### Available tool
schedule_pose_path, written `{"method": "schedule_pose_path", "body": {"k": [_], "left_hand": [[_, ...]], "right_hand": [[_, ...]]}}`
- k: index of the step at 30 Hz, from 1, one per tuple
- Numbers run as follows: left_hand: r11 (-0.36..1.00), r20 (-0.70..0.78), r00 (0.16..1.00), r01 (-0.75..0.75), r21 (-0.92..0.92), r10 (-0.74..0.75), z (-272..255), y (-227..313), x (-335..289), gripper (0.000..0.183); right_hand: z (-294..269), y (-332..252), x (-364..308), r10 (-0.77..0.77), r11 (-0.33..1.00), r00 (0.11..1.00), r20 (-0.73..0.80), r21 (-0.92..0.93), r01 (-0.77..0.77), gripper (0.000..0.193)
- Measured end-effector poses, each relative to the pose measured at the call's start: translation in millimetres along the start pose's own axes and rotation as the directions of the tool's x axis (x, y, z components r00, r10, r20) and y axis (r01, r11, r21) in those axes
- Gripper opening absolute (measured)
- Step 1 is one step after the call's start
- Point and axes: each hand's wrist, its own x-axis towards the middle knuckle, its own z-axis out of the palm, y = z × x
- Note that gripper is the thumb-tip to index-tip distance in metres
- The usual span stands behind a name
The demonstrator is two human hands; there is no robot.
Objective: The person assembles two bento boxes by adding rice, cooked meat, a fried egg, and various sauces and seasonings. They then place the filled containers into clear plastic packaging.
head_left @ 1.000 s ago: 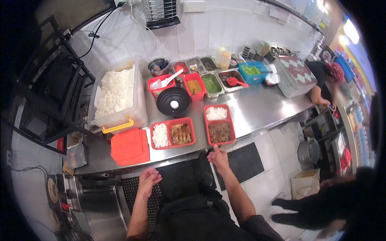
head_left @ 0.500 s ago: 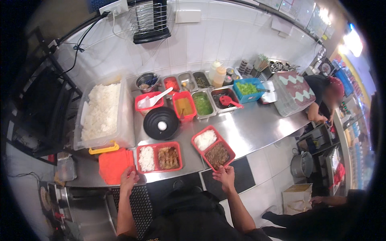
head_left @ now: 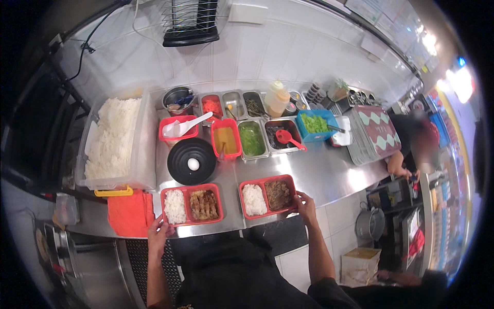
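Two red bento boxes sit side by side along the counter's front edge. The left bento box (head_left: pixel 220 212) has white rice (head_left: pixel 175 207) in one compartment and a sliced, browned, sauced piece (head_left: pixel 202 204) in the other. My left hand (head_left: pixel 158 237) is at its near left corner, thumb and fingers straddling that corner. In the right bento box (head_left: pixel 267 198), rice (head_left: pixel 254 200) lies beside shredded brown meat (head_left: pixel 279 195). My right hand (head_left: pixel 305 207) pinches its right side, near the front corner. Both boxes lie flat.
Behind them are a black ridged plate with an egg (head_left: pixel 193 164), a rice tub (head_left: pixel 92 170), a soup container (head_left: pixel 225 139), several topping pans and a blue lettuce bin (head_left: pixel 315 126). An orange cloth (head_left: pixel 128 213) lies left. Stacked trays (head_left: pixel 378 131) and another person (head_left: pixel 419 139) are right.
The right bento box has turned from a slant to roughly square with the counter edge. My right hand moved from its near corner to its right side. My left hand came to the left box's corner.
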Motion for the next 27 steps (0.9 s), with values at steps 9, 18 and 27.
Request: {"method": "schedule_pose_path", "body": {"k": [9,18,27], "left_hand": [[0.995,-0.089,0.995,0.056,0.086,-0.048,50.8,7.9,-29.2,0.045],[0.551,-0.044,0.742,-0.455,0.699,0.669,117.7,100.2,18.9,0.036],[0.231,0.231,0.893,-0.336,0.913,0.386,197.8,119.0,130.2,0.055]], "right_hand": [[-14.8,-8.3,22.4,0.046,0.991,0.956,0.29,0.105,-0.08,0.045],[-51.1,-13.4,28.5,0.126,0.984,0.927,0.354,0.074,-0.162,0.043],[-73.1,0.8,-8.0,0.148,0.989,0.973,0.176,-0.02,-0.147,0.041]]}}
